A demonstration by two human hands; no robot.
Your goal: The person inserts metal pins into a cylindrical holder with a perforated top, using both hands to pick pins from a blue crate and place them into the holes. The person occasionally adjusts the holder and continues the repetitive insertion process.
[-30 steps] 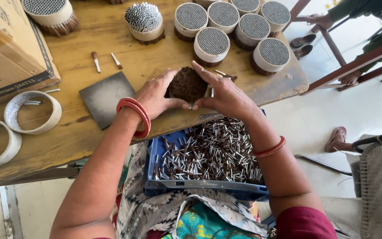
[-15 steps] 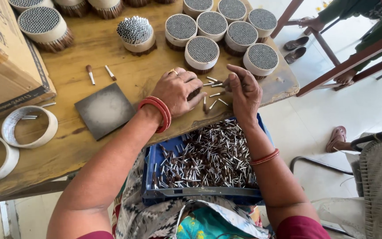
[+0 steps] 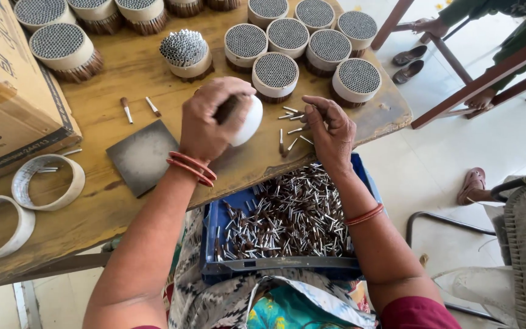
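Seen from above a worn wooden table (image 3: 123, 201). Far left of the dark square plate (image 3: 143, 156): cardboard box (image 3: 7, 103), two empty white rings (image 3: 49, 181). Just right of the plate: left hand (image 3: 214, 119), closed around a white ring bundle (image 3: 248, 120) packed with small tubes; probably light yet loose-filled, best gripped around the stiff band. Further right: loose metal-tipped tubes (image 3: 290, 137), right hand (image 3: 330, 131) with fingers curled, pinch contents unclear. Below the plate, on the lap: blue tray (image 3: 275, 265) of tubes.
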